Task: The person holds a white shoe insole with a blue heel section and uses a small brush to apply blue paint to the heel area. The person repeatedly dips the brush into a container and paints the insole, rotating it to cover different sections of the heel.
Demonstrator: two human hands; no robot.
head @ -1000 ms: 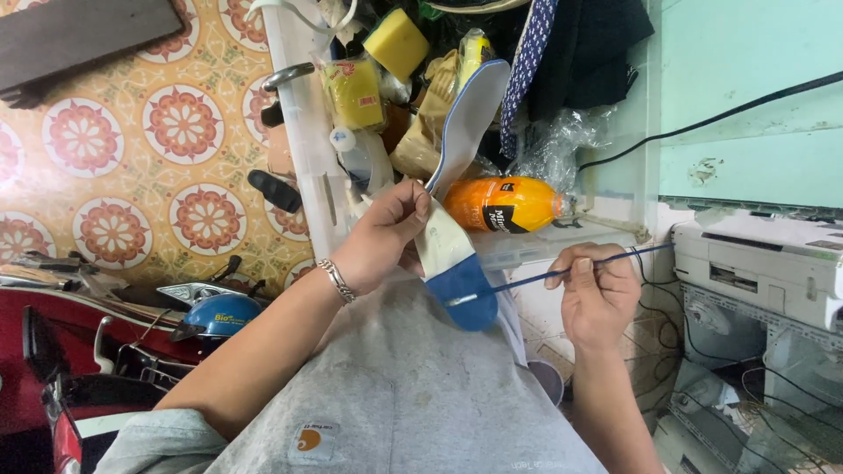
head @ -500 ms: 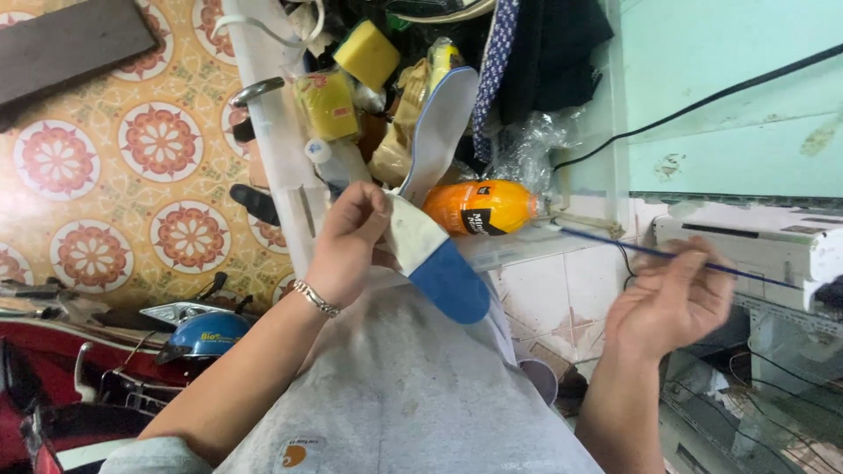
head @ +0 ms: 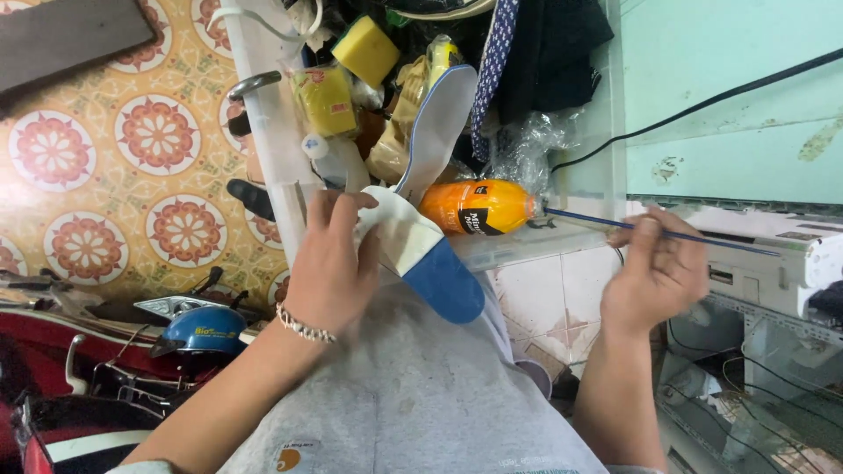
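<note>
My left hand [head: 329, 268], with a bracelet on the wrist, grips a shoe insole [head: 420, 259] that is white at the held end and blue at the free end. My right hand [head: 654, 272] pinches a thin blue brush [head: 615, 224] by its handle. The brush tip points left at the cap end of an orange bottle [head: 476, 207], which lies on its side in a clear plastic box [head: 562, 237]. A second grey-white insole with a blue edge [head: 436, 127] stands upright behind the held one.
The clear box also holds yellow sponges [head: 364, 48], a squeeze bottle and dark cloth [head: 544, 53]. A patterned tile floor [head: 105, 175] lies to the left, with a motorbike and blue helmet [head: 202, 329] below. A white printer [head: 773, 254] stands to the right.
My right hand swung out to the right with the brush, then came back left so the tip is by the orange bottle. My left hand kept hold of the insole.
</note>
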